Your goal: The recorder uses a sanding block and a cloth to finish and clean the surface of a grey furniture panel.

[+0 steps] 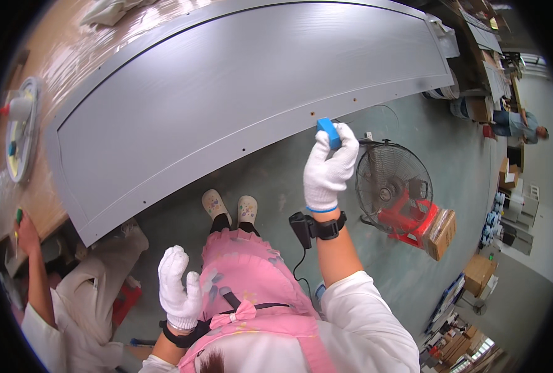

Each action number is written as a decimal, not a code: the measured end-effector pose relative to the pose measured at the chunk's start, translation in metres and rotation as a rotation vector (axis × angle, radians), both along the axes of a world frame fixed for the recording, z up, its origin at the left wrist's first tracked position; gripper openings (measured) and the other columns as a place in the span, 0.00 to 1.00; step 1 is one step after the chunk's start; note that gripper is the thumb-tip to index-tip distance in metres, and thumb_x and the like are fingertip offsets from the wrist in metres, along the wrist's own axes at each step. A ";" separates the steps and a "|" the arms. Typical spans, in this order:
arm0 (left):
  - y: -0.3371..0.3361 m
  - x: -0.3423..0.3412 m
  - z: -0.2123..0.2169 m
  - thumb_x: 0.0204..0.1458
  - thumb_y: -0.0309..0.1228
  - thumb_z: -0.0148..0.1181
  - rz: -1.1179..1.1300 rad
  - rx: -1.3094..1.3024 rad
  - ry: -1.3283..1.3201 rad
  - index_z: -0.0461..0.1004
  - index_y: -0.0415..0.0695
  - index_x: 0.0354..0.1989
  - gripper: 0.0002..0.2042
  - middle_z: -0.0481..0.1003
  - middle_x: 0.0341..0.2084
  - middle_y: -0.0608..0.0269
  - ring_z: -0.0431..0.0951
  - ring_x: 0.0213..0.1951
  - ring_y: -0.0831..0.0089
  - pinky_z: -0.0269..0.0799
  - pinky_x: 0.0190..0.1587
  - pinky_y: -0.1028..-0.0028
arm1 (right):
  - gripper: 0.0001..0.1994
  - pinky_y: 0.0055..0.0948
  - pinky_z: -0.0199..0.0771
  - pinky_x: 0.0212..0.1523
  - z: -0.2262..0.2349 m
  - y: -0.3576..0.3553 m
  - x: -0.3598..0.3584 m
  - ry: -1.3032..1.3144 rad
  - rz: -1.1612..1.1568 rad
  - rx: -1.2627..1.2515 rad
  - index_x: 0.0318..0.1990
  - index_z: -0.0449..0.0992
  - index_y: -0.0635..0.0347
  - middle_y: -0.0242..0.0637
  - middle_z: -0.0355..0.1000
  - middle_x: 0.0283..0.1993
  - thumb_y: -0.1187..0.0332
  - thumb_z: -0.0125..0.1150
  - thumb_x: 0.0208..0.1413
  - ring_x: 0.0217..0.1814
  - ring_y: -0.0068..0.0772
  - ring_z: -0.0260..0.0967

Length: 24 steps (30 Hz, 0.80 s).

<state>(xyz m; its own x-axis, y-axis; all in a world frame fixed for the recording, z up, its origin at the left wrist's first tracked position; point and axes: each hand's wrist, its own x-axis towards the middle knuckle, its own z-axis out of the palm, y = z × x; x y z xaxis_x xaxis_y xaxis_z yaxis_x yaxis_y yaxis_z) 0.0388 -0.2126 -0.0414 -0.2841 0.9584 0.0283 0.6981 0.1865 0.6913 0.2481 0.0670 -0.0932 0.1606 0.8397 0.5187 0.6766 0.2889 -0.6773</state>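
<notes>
A large grey panel (245, 74) with a raised frame lies before me, with several small dark holes along its near edge. My right hand (330, 165), in a white knit glove, pinches a small blue block (329, 132) close to that edge, beside one of the holes. The block looks like a sanding sponge or similar pad; its exact kind is unclear. Low and to the left, my left hand (179, 287), also white-gloved, hangs in the air near my pink apron, its fingers extended and holding nothing.
At the left, a co-worker's hand (27, 233) holds a thin green-tipped tool. A round tray (23, 158) carrying a red-tipped bottle (19, 109) rests on the wrapped table. A black fan (393, 177), a red stool (407, 217) and a cardboard box (439, 234) stand on the floor at right.
</notes>
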 end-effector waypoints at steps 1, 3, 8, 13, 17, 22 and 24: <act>-0.005 0.001 0.000 0.57 0.26 0.56 0.013 -0.002 0.000 0.70 0.38 0.57 0.19 0.72 0.55 0.47 0.72 0.58 0.48 0.66 0.63 0.57 | 0.13 0.41 0.71 0.49 -0.002 -0.010 -0.007 -0.025 0.086 0.013 0.50 0.69 0.65 0.45 0.70 0.45 0.72 0.61 0.59 0.44 0.47 0.70; -0.010 0.007 0.000 0.57 0.27 0.57 0.041 0.004 0.000 0.70 0.38 0.57 0.19 0.72 0.55 0.47 0.72 0.58 0.48 0.66 0.62 0.57 | 0.16 0.42 0.71 0.48 -0.006 -0.035 -0.035 -0.092 0.235 0.059 0.52 0.69 0.63 0.45 0.70 0.46 0.72 0.63 0.58 0.45 0.47 0.70; -0.021 0.015 0.007 0.60 0.26 0.52 0.061 -0.018 0.010 0.69 0.37 0.59 0.18 0.71 0.58 0.47 0.70 0.60 0.49 0.63 0.65 0.58 | 0.20 0.45 0.71 0.51 -0.011 -0.087 -0.089 0.115 0.589 0.036 0.54 0.68 0.61 0.47 0.71 0.50 0.70 0.66 0.55 0.50 0.51 0.70; -0.050 0.010 0.001 0.57 0.27 0.56 0.163 -0.015 -0.005 0.71 0.39 0.57 0.19 0.72 0.55 0.48 0.72 0.58 0.48 0.66 0.62 0.58 | 0.16 0.40 0.72 0.48 0.000 -0.066 -0.063 0.019 0.240 0.047 0.50 0.69 0.64 0.46 0.70 0.46 0.71 0.65 0.58 0.44 0.47 0.71; -0.058 -0.001 0.003 0.61 0.29 0.54 0.149 -0.031 -0.028 0.69 0.38 0.59 0.18 0.71 0.57 0.47 0.70 0.60 0.49 0.65 0.63 0.59 | 0.17 0.42 0.72 0.48 -0.011 -0.094 -0.095 -0.048 0.383 0.086 0.51 0.68 0.63 0.46 0.70 0.47 0.72 0.65 0.57 0.46 0.49 0.71; -0.084 -0.037 0.004 0.56 0.27 0.57 0.124 -0.034 -0.018 0.70 0.39 0.57 0.19 0.72 0.55 0.48 0.72 0.58 0.48 0.66 0.62 0.58 | 0.15 0.45 0.70 0.43 -0.005 -0.150 -0.171 0.075 0.771 -0.087 0.49 0.69 0.60 0.47 0.70 0.44 0.69 0.63 0.57 0.43 0.52 0.69; -0.100 -0.055 0.005 0.56 0.27 0.58 0.143 -0.039 -0.002 0.70 0.39 0.57 0.19 0.72 0.55 0.48 0.72 0.58 0.48 0.66 0.62 0.58 | 0.15 0.44 0.71 0.44 0.003 -0.157 -0.178 0.020 0.742 -0.117 0.49 0.68 0.61 0.47 0.70 0.44 0.70 0.63 0.57 0.43 0.51 0.70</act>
